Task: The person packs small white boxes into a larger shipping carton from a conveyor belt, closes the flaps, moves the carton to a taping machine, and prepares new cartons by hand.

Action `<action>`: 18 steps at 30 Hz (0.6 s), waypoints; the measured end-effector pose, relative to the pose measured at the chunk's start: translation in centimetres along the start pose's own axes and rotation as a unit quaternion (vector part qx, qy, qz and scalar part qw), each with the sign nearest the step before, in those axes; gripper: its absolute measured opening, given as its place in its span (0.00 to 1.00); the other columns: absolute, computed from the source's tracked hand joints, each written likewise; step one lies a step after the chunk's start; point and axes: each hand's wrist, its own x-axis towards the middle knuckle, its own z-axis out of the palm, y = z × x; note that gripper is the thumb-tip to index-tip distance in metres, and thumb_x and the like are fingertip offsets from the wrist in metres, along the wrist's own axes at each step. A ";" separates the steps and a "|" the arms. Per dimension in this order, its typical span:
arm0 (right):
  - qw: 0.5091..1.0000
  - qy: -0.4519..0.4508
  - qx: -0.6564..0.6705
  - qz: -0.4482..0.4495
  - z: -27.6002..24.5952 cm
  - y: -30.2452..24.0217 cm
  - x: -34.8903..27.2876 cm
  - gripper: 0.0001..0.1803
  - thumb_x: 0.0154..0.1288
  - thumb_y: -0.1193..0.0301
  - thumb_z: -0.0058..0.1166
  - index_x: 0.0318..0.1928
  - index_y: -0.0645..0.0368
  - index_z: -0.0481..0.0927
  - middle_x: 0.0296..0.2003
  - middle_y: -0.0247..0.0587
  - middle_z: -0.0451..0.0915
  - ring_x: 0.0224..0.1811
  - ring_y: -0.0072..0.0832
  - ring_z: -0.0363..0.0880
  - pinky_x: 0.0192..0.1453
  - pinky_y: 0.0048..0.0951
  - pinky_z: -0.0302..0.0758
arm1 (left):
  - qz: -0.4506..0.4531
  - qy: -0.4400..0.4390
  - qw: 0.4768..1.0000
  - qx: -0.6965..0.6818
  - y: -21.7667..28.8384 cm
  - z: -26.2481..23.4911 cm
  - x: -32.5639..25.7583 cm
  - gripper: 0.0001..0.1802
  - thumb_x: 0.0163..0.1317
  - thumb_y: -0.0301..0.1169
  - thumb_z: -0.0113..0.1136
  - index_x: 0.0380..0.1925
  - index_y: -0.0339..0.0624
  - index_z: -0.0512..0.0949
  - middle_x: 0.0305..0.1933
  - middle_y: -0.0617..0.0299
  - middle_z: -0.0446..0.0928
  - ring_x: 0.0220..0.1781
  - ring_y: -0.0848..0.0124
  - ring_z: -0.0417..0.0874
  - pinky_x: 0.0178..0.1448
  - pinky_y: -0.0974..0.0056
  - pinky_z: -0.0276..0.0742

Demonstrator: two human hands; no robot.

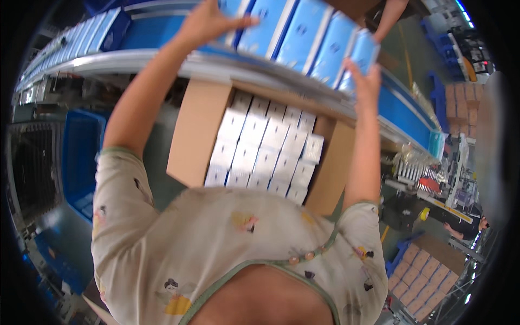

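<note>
A row of several light-blue boxes (311,35) lies on the blue conveyor belt (403,111). My left hand (208,24) presses flat against the row's left end. My right hand (364,81) presses against its right end, so the row is squeezed between both palms. Below the belt stands an open cardboard carton (197,130), packed with several silver-white boxes (265,146) standing in neat rows.
More blue boxes (81,35) travel along the belt at far left. Another person's arm (389,19) reaches in at top right. A blue crate (81,157) sits at left. Machinery (433,181) and a pallet of brown cartons (422,273) stand at right.
</note>
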 end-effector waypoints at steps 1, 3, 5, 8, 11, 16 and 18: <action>0.999 0.029 0.008 -0.020 -1.1 -1.0 -1.2 0.30 0.44 0.61 0.67 0.43 0.64 0.67 0.38 0.42 0.73 0.38 0.27 0.72 0.45 0.24 0.69 | 0.014 0.004 1.000 -0.003 0.0 -0.9 -0.7 0.53 0.35 0.60 0.66 0.57 0.39 0.58 0.44 0.40 0.72 0.46 0.53 0.78 0.46 0.57 0.77; 0.986 0.081 0.071 -0.127 -3.0 -2.4 -5.2 0.37 0.43 0.68 0.67 0.51 0.66 0.61 0.45 0.44 0.69 0.45 0.26 0.69 0.49 0.28 0.68 | 0.063 0.066 0.990 -0.108 6.4 -2.9 -4.1 0.46 0.37 0.44 0.71 0.52 0.29 0.60 0.52 0.45 0.68 0.53 0.58 0.71 0.56 0.61 0.66; 0.967 0.140 0.032 -0.212 -4.0 -2.3 -10.1 0.42 0.44 0.71 0.64 0.57 0.67 0.52 0.52 0.48 0.63 0.53 0.32 0.65 0.55 0.36 0.65 | 0.172 0.080 0.970 -0.153 4.9 -2.1 -9.3 0.49 0.38 0.46 0.71 0.54 0.35 0.54 0.47 0.45 0.70 0.48 0.56 0.75 0.49 0.61 0.73; 0.965 0.162 -0.023 -0.205 -5.1 0.6 -17.4 0.47 0.42 0.69 0.61 0.60 0.67 0.46 0.53 0.52 0.60 0.55 0.38 0.63 0.58 0.41 0.63 | 0.264 0.126 0.940 -0.175 1.9 1.5 -16.7 0.55 0.34 0.49 0.73 0.57 0.36 0.50 0.40 0.45 0.74 0.43 0.54 0.79 0.42 0.60 0.78; 0.988 0.147 -0.046 -0.004 -3.1 5.1 -22.0 0.46 0.42 0.64 0.64 0.57 0.68 0.52 0.51 0.52 0.63 0.51 0.37 0.67 0.54 0.37 0.66 | 0.038 0.029 0.995 -0.083 1.8 5.1 -21.6 0.58 0.32 0.52 0.73 0.58 0.31 0.52 0.38 0.46 0.76 0.39 0.57 0.80 0.41 0.63 0.76; 0.956 0.019 -0.243 0.163 -1.1 10.2 -19.9 0.41 0.48 0.56 0.61 0.55 0.68 0.57 0.47 0.53 0.70 0.48 0.39 0.71 0.53 0.35 0.66 | -0.135 -0.089 0.982 0.095 -2.0 11.8 -19.1 0.53 0.43 0.60 0.60 0.59 0.33 0.50 0.46 0.43 0.71 0.42 0.50 0.77 0.42 0.54 0.74; 0.968 -0.018 -0.200 0.148 -2.3 10.6 -19.9 0.41 0.49 0.55 0.60 0.56 0.67 0.57 0.47 0.53 0.70 0.48 0.39 0.71 0.53 0.35 0.66 | -0.099 -0.100 0.981 0.133 -2.6 11.1 -18.8 0.52 0.46 0.60 0.56 0.59 0.32 0.50 0.48 0.42 0.69 0.43 0.49 0.76 0.43 0.54 0.74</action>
